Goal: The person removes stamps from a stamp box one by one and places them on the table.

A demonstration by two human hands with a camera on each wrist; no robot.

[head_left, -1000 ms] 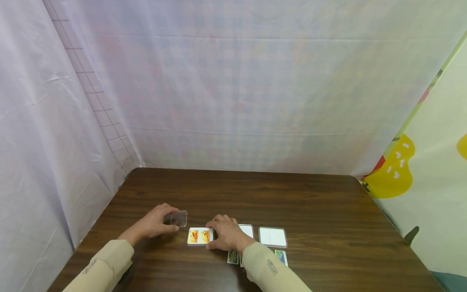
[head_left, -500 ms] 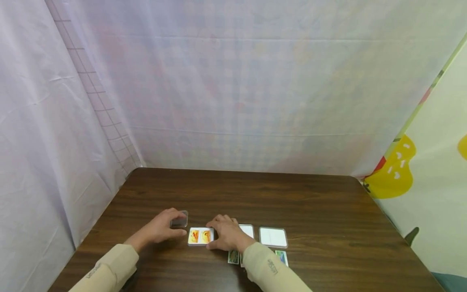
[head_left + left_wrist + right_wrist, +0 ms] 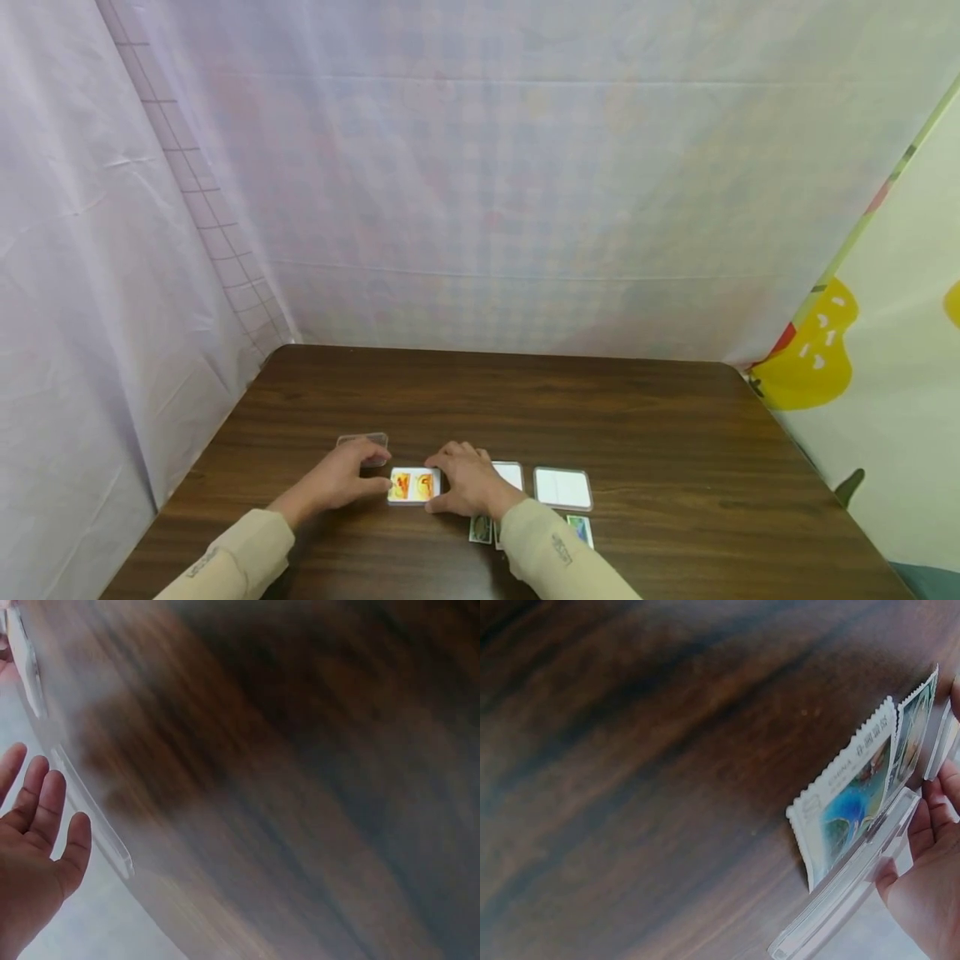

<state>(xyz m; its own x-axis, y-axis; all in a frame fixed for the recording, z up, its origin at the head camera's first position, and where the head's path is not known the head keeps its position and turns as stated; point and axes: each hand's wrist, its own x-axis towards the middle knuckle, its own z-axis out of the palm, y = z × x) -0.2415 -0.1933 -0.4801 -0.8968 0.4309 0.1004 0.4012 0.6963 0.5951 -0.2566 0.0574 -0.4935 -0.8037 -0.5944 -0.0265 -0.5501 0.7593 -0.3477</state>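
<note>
A clear flat case (image 3: 414, 486) holding two orange-and-yellow stamps lies on the table. My right hand (image 3: 468, 482) grips its right end, thumb at the near edge and fingers at the far edge. At the case's left end is my left hand (image 3: 347, 477), its thumb tip right by the edge and its fingers spread in the left wrist view. Behind that hand lies a clear plastic lid (image 3: 363, 437), partly hidden by it. In the right wrist view, perforated postage stamps, one with a blue picture (image 3: 851, 802), lie beside another clear case (image 3: 840, 877).
Right of my right hand are a white-backed case (image 3: 507, 474), partly covered, and a second white-backed case (image 3: 562, 488). Loose stamps, one dark (image 3: 480, 528) and one green-blue (image 3: 580, 528), lie nearer me, partly behind my right sleeve. Curtains hang beyond the brown table (image 3: 637, 417).
My left hand has let go of the clear lid, leaving it on the table, and moved right to the left end of the stamp case. My right hand has stayed in place.
</note>
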